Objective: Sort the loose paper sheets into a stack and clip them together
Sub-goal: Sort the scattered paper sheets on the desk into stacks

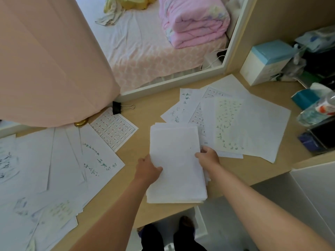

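We see a bed [141, 51] beyond the wooden bench [145, 113]. Loose sheets [63, 160] lie fanned at the bench's left and right. Between them, at the front edge, is our stack [175, 160]. Our left hand [147, 169] grips its left side and our right hand [208, 154] pinches its right side, thumbs on top. A black clip [117, 107] lies well apart, near the back edge.

A pale wooden desk [143, 115] meets a white frame [174, 82]. Past it lies a bed [137, 51] with a folded pink quilt [194, 22]; a pink curtain [45, 60] hangs left.
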Demonstrator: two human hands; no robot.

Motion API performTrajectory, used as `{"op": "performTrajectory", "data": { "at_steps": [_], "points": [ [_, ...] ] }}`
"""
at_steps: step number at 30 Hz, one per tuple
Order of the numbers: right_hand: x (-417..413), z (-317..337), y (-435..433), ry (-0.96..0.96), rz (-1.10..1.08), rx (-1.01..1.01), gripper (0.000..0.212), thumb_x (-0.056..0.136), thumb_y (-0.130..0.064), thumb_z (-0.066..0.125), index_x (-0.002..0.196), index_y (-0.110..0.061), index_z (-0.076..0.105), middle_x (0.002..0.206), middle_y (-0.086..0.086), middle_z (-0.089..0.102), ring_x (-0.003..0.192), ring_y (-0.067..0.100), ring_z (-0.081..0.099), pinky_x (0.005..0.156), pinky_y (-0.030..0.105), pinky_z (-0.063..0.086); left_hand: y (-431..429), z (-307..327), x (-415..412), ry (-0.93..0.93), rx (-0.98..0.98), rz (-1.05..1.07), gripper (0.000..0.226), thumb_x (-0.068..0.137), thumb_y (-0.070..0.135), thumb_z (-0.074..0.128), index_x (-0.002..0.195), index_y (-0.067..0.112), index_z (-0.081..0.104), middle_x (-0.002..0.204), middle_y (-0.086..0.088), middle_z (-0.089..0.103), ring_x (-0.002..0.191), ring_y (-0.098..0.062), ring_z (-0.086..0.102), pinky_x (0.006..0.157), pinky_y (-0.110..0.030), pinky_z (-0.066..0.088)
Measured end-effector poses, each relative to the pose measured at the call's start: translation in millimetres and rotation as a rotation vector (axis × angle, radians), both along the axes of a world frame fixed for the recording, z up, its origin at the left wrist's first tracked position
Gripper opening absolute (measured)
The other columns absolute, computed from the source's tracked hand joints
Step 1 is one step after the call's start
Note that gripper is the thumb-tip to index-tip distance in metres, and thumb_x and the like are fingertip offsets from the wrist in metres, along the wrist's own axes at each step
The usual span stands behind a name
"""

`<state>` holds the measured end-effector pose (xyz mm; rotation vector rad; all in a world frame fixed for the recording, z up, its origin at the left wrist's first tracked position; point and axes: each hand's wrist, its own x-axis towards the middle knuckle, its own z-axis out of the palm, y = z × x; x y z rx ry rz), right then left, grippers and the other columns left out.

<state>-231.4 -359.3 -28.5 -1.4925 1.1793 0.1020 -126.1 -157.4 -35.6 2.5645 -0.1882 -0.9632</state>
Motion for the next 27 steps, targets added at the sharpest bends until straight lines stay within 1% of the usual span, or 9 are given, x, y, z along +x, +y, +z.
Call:
{"op": "performTrajectory", "data": {
  "at_steps": [4, 9, 10, 13, 16, 19, 21, 24, 27],
  "points": [
    [10.0, 9.1, 9.6, -0.049, 0.133, 0.08, 0.034, 0.083, -0.004, 0.056, 0.107, -0.023, 0.072, 0.101, -0.007, 0.073, 0.093, 0.016, 0.068, 0.084, 0.034, 0.057, 19.8, 6.0, 7.6, 0.041, 0.112, 0.029, 0.071, 0.089, 0.038, 0.063, 0.146, 0.01, 0.031, 0.141, -0.016, 0.038, 0.123, -0.033, 0.05, 0.097, -0.04, 0.046],
    [33.3, 11.4, 35.0, -0.032, 0.325, 0.154, 0.031, 0.087, -0.006, 0.057, 0.111, -0.02, 0.071, 0.099, -0.007, 0.071, 0.083, 0.009, 0.064, 0.071, 0.024, 0.052, 36.9, 20.6, 20.4, -0.081, 0.338, 0.003, 0.068, 0.091, 0.033, 0.06, 0.143, 0.0, 0.029, 0.145, -0.02, 0.032, 0.135, -0.037, 0.035, 0.107, -0.041, 0.039],
    [37.0, 11.6, 35.3, -0.021, 0.357, 0.129, 0.031, 0.089, -0.008, 0.057, 0.116, -0.016, 0.069, 0.103, -0.005, 0.07, 0.084, 0.011, 0.063, 0.074, 0.025, 0.05, 34.2, 26.1, 24.7, -0.139, 0.321, 0.008, 0.068, 0.091, 0.031, 0.061, 0.143, 0.002, 0.028, 0.144, -0.019, 0.031, 0.134, -0.036, 0.033, 0.106, -0.042, 0.039],
    [44.2, 17.9, 20.3, 0.026, 0.339, -0.019, 0.048, 0.094, -0.014, 0.058, 0.141, -0.013, 0.052, 0.132, 0.002, 0.059, 0.114, 0.018, 0.058, 0.094, 0.028, 0.047, 11.1, 41.5, 40.0, -0.297, 0.184, -0.046, 0.063, 0.091, 0.03, 0.061, 0.142, 0.007, 0.032, 0.138, -0.017, 0.037, 0.129, -0.033, 0.037, 0.1, -0.041, 0.042],
    [39.4, 31.2, -11.5, 0.048, 0.26, -0.128, 0.046, 0.095, -0.013, 0.057, 0.141, -0.014, 0.052, 0.137, 0.004, 0.057, 0.119, 0.019, 0.056, 0.1, 0.031, 0.048, -28.5, 48.6, 53.1, -0.252, -0.053, -0.088, 0.06, 0.092, 0.03, 0.061, 0.143, 0.012, 0.037, 0.137, -0.012, 0.041, 0.127, -0.029, 0.042, 0.098, -0.041, 0.043],
    [24.2, 42.6, -51.1, 0.091, 0.199, -0.234, 0.044, 0.096, -0.013, 0.052, 0.139, -0.017, 0.054, 0.139, 0.004, 0.055, 0.118, 0.02, 0.056, 0.092, 0.032, 0.05, -72.3, 50.9, 59.4, -0.183, -0.191, -0.187, 0.059, 0.092, 0.032, 0.061, 0.144, 0.017, 0.039, 0.139, -0.009, 0.045, 0.127, -0.026, 0.047, 0.097, -0.043, 0.046],
    [6.7, 46.3, -75.6, 0.147, 0.177, -0.286, 0.045, 0.096, -0.013, 0.049, 0.141, -0.018, 0.052, 0.142, 0.005, 0.051, 0.12, 0.021, 0.055, 0.083, 0.028, 0.048, -98.2, 52.7, 55.3, -0.133, -0.216, -0.251, 0.059, 0.092, 0.033, 0.061, 0.145, 0.018, 0.039, 0.141, -0.008, 0.044, 0.128, -0.025, 0.047, 0.099, -0.043, 0.046],
    [-24.2, 42.5, -113.0, 0.243, 0.198, -0.36, 0.046, 0.095, -0.018, 0.048, 0.141, -0.02, 0.049, 0.149, 0.004, 0.043, 0.132, 0.023, 0.047, 0.099, 0.033, 0.045, -131.2, 48.5, 47.5, -0.089, -0.18, -0.354, 0.063, 0.094, 0.035, 0.058, 0.149, 0.017, 0.034, 0.147, -0.009, 0.039, 0.134, -0.027, 0.041, 0.103, -0.043, 0.042],
    [-47.0, 32.8, -148.9, 0.381, 0.25, -0.43, 0.049, 0.093, -0.023, 0.046, 0.142, -0.026, 0.047, 0.151, 0.004, 0.036, 0.133, 0.027, 0.041, 0.104, 0.039, 0.043, -158.0, 40.3, 46.2, -0.053, -0.098, -0.426, 0.07, 0.094, 0.037, 0.057, 0.153, 0.015, 0.027, 0.154, -0.011, 0.033, 0.139, -0.031, 0.034, 0.109, -0.044, 0.035]
  ]
}}
